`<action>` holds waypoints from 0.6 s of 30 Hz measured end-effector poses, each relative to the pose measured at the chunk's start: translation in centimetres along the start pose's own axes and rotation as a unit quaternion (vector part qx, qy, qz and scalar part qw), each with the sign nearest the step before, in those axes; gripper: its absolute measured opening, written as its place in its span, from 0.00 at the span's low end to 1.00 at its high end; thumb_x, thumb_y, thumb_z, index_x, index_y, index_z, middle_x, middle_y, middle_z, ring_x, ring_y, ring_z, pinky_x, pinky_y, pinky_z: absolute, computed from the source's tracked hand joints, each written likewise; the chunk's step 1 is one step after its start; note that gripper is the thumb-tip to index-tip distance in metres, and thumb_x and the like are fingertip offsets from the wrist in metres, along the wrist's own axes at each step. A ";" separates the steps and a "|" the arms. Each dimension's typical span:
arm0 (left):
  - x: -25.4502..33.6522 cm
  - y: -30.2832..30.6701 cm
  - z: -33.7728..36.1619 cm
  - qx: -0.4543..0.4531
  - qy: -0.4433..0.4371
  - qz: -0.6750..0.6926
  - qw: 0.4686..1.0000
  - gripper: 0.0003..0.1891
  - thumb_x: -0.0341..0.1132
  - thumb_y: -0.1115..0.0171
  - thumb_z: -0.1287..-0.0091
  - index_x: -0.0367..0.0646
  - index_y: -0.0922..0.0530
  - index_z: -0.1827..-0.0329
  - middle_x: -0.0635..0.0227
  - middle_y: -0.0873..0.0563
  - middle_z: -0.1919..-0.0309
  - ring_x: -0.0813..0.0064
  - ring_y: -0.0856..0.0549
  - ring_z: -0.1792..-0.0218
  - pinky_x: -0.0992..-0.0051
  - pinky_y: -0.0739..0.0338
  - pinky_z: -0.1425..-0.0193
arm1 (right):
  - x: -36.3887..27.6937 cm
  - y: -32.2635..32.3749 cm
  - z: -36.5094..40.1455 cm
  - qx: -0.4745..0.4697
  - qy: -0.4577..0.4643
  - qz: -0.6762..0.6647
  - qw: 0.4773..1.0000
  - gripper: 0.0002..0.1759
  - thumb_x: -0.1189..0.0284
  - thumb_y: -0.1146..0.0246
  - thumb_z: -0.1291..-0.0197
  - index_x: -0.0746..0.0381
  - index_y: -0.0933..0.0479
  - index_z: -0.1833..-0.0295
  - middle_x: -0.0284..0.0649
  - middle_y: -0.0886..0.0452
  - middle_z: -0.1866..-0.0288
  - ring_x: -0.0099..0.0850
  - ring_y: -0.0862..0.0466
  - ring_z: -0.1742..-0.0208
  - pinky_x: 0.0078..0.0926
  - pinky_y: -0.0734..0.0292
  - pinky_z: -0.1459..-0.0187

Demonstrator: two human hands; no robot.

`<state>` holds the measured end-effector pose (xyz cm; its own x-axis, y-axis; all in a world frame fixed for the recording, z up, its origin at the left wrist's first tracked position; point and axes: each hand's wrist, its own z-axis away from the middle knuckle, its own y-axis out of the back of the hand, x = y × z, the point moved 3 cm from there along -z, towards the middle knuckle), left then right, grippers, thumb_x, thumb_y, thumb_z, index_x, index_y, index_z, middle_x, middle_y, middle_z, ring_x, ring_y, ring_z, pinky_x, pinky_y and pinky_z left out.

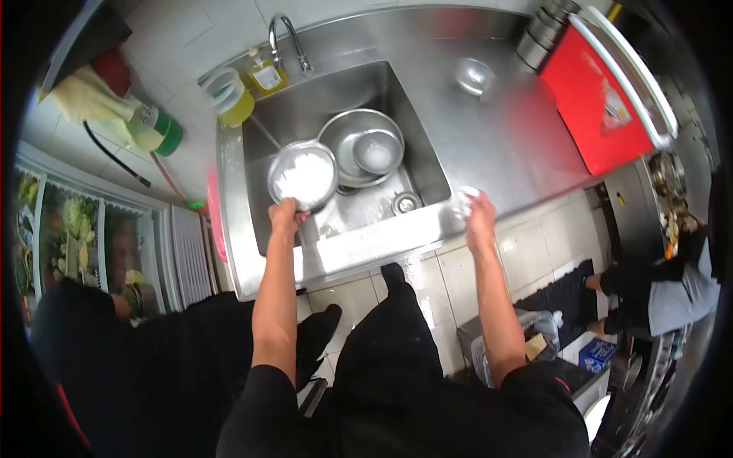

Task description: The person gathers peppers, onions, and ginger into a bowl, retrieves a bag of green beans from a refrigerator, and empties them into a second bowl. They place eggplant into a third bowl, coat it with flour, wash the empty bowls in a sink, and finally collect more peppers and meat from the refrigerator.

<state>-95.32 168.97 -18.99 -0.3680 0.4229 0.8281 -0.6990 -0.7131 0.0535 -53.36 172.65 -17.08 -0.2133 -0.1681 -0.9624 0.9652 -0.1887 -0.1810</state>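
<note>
My left hand (288,215) grips the near rim of a round metal bowl (304,174) with white contents, held over the left part of the steel sink (416,145). My right hand (476,208) is closed round something small and whitish, blurred, above the counter's front edge. In the sink, a large metal bowl (343,136) has a smaller metal bowl (374,151) inside it. A round drain piece (406,202) lies at the sink's near right.
A faucet (286,34), a soap bottle (267,75) and a plastic tub (233,103) stand behind the sink. A small bowl (474,76) and a red cooler (599,99) are on the counter. Other people stand at left and right.
</note>
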 end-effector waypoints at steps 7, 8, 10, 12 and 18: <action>-6.3 2.2 -9.7 0.103 0.127 -0.385 0.908 0.12 0.27 0.47 0.50 0.24 0.24 0.68 0.48 0.17 0.72 0.57 0.15 0.77 0.65 0.19 0.79 | 13.3 -20.9 -10.6 -0.385 -0.100 0.427 0.812 0.24 0.64 0.41 0.49 0.64 0.25 0.47 0.51 0.23 0.48 0.40 0.23 0.45 0.29 0.31 0.43; -11.1 5.6 -15.1 0.074 0.098 -0.500 0.857 0.14 0.30 0.44 0.51 0.25 0.23 0.68 0.47 0.16 0.70 0.60 0.14 0.75 0.67 0.17 0.71 | 13.0 -23.4 -10.5 -0.457 -0.032 0.570 0.682 0.25 0.64 0.43 0.49 0.62 0.26 0.44 0.49 0.28 0.40 0.40 0.30 0.38 0.28 0.39 0.36; -9.7 4.9 -12.7 0.070 0.138 -0.513 0.844 0.15 0.31 0.43 0.52 0.24 0.22 0.69 0.47 0.16 0.74 0.60 0.14 0.75 0.68 0.17 0.70 | 21.2 -25.5 -11.8 -0.434 -0.051 0.515 0.737 0.26 0.68 0.46 0.50 0.65 0.29 0.44 0.51 0.29 0.41 0.45 0.32 0.37 0.36 0.41 0.35; -12.6 6.6 -14.5 0.014 0.175 -0.472 0.864 0.16 0.30 0.44 0.49 0.20 0.23 0.65 0.47 0.16 0.74 0.58 0.14 0.78 0.68 0.17 0.80 | 25.9 -26.8 -13.4 -0.342 -0.021 0.506 0.791 0.22 0.69 0.46 0.51 0.66 0.30 0.49 0.54 0.27 0.45 0.46 0.28 0.41 0.42 0.34 0.41; -14.7 8.2 -13.5 0.019 0.166 -0.409 0.897 0.15 0.29 0.40 0.49 0.21 0.24 0.64 0.54 0.18 0.76 0.63 0.15 0.77 0.71 0.17 0.80 | 32.9 -25.5 -18.0 -0.314 -0.076 0.586 0.743 0.20 0.68 0.44 0.51 0.65 0.29 0.52 0.53 0.22 0.54 0.46 0.21 0.51 0.42 0.26 0.51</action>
<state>-103.88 164.48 -38.26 0.0922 0.9524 0.2907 -0.7987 -0.1036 0.5927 -82.28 189.34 -47.81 0.8609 0.0237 -0.5083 0.3711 0.6542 0.6590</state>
